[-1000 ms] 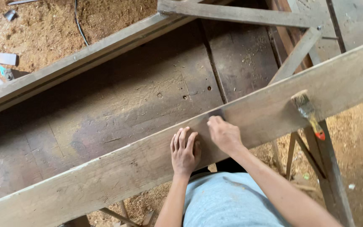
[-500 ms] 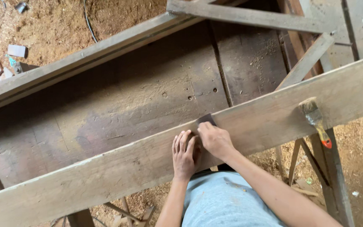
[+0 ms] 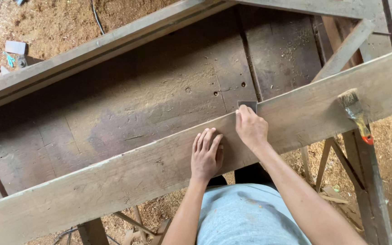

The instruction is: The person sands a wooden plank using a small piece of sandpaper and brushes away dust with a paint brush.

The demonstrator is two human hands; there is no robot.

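Pressing down on the plank (image 3: 114, 179), the left hand (image 3: 206, 154) is laid flat with its fingers spread and nothing held, seemingly so that the board is steadied against the push of the other hand. The right hand (image 3: 252, 128) is closed over a small grey sanding block (image 3: 247, 105), of which only the far end is seen past the fingertips; the block is set right at the plank's far edge, and that edge seems to be what is being rubbed. The plank is carried slantwise across the view, rising to the right, on a wooden trestle (image 3: 361, 163) whose legs are seen below on the right. A brush (image 3: 355, 113) with an orange handle end is left lying on the plank well to the right of the hands, within reach yet out of the block's way. Open board is left on either side of the hands, more of it to the left. Beyond the far edge the plank drops off to a wide dusty surface (image 3: 137, 104) of old boards, so little room is left for an overshoot. Sawdust is spread on the ground (image 3: 46, 27), where small scraps (image 3: 14, 47) lie at the upper left.
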